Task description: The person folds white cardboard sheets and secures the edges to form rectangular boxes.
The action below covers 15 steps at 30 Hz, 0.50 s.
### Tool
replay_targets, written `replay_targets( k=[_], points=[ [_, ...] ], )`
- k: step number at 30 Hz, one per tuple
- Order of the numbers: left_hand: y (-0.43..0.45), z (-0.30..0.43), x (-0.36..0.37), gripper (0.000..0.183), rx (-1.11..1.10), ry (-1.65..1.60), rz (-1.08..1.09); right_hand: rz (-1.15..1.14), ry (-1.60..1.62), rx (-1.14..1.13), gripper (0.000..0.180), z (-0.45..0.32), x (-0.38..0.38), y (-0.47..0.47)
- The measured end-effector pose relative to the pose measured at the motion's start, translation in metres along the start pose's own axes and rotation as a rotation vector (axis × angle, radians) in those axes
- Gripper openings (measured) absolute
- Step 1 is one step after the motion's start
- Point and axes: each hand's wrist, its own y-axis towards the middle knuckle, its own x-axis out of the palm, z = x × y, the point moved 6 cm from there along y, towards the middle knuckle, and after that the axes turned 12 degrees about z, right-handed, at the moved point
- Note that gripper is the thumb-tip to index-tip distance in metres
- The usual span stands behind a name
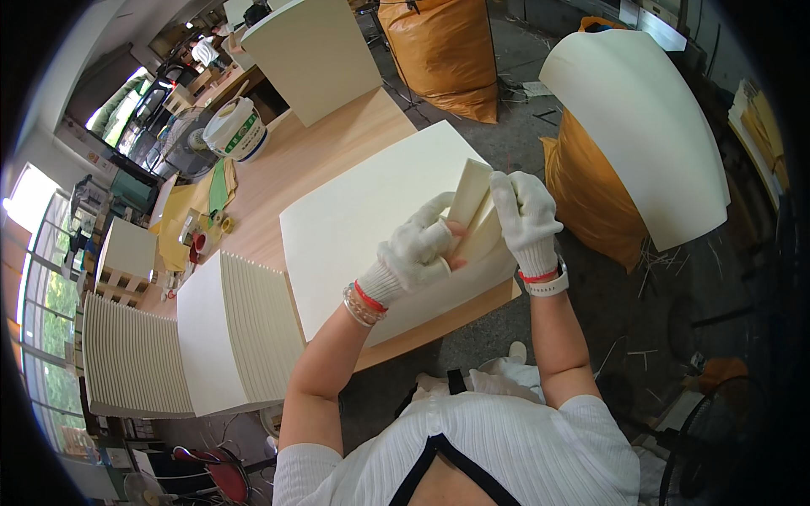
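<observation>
Both hands wear white knit gloves; two bare fingertips of the left one show. My left hand point(421, 243) grips a narrow cream strip, seemingly folded card or board point(469, 193), from its left side. Against the strip's right side, my right hand point(522, 209) has its fingers closed on the edge. The strip is tilted above the right part of a large white sheet point(373, 215), which lies on a wood-grain table point(275, 183). Part of the strip is hidden behind the fingers.
Stacked white boards point(209, 341) stand at the table's left. Tape rolls point(201, 241), a white bucket point(235, 129) and an upright board point(316, 57) are farther back. Orange sacks point(443, 57) stand beyond the table; a curved white sheet point(639, 126) lies over one at right. A person point(204, 50) is far off.
</observation>
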Motion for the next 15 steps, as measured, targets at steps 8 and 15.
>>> replay_targets(
  k=[8,15],
  points=[
    [-0.002,-0.003,0.002,0.040,-0.071,-0.039,0.033,-0.026,-0.041,-0.003,0.023,0.005,-0.003,-0.005],
    [-0.009,0.000,-0.011,0.052,0.055,0.005,0.086,0.031,0.099,-0.039,0.020,-0.010,-0.020,-0.020]
  ],
)
